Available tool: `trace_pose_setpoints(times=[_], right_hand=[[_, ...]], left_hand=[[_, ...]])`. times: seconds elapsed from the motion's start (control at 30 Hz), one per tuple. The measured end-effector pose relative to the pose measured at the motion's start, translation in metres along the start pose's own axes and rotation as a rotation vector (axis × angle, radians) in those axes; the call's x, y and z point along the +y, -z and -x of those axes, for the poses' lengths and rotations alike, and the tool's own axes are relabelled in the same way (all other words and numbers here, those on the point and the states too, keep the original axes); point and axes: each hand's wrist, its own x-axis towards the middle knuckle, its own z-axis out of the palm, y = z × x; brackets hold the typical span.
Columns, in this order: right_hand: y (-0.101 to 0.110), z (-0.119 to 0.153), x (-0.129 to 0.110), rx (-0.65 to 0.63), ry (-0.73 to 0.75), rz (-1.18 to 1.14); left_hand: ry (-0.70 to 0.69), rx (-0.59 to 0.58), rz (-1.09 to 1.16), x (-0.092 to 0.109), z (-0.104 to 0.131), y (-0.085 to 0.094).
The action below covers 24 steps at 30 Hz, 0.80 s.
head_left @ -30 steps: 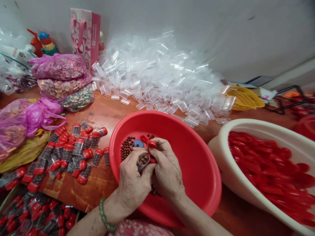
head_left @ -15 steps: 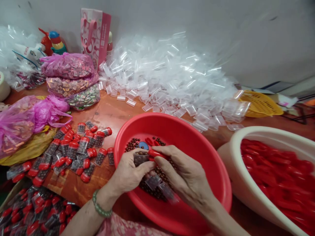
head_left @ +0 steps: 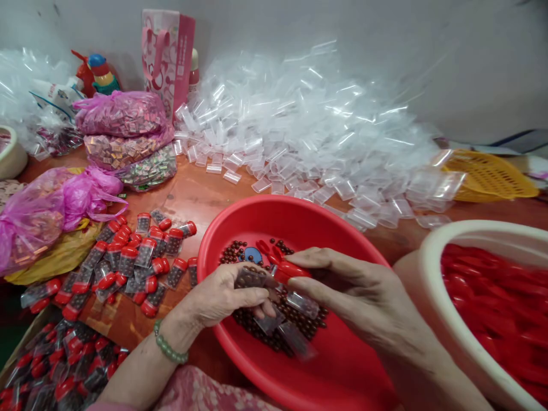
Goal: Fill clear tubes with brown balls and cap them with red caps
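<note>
Over a red basin point(head_left: 368, 237), my left hand point(head_left: 214, 297) is closed on a small see-through plastic container point(head_left: 250, 278) filled with dark brown beads. My right hand point(head_left: 359, 297) pinches a red plastic cap point(head_left: 293, 272) between thumb and fingers, just to the right of the container. Whether cap and container touch, I cannot tell. Below the hands, brown beads point(head_left: 314, 325) lie in the basin with a few see-through containers point(head_left: 297, 339). Behind them are a blue disc point(head_left: 252, 255) and more red plastic pieces point(head_left: 263, 246).
A white tub point(head_left: 432, 268) of red caps stands to the right. See-through empty containers point(head_left: 291, 137) are heaped along the wall beside a yellow basket point(head_left: 492, 174). Capped, filled containers point(head_left: 128, 260) lie at left, with more in a box point(head_left: 64, 365) below. Pink bags point(head_left: 124, 114) sit behind.
My right hand has moved right with the red cap, widening its distance from my left hand. The left hand still holds the container. The view has shifted slightly.
</note>
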Motion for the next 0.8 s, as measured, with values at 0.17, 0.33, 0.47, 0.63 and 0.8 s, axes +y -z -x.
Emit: trace_pose_setpoints(times=[0.17, 0.33, 0.47, 0.63, 0.8], right_hand=[[-0.010, -0.006, 0.005, 0.005, -0.006, -0.046], [-0.014, -0.008, 0.009, -0.034, 0.014, -0.038], [-0.014, -0.011, 0.011, -0.093, 0.015, -0.008], [-0.002, -0.008, 0.011, -0.161, 0.060, 0.111], [0.015, 0.003, 0.014, -0.080, 0.045, 0.147]], left_hand=[[0.099, -0.088, -0.071, 0.001, 0.001, -0.001], [0.115, -0.111, -0.083, 0.003, -0.002, -0.001], [0.133, -0.138, -0.097, 0.004, -0.004, -0.001], [0.121, -0.106, -0.078, 0.004, -0.003, 0.000], [0.129, -0.102, -0.009, 0.002, -0.004, 0.002]])
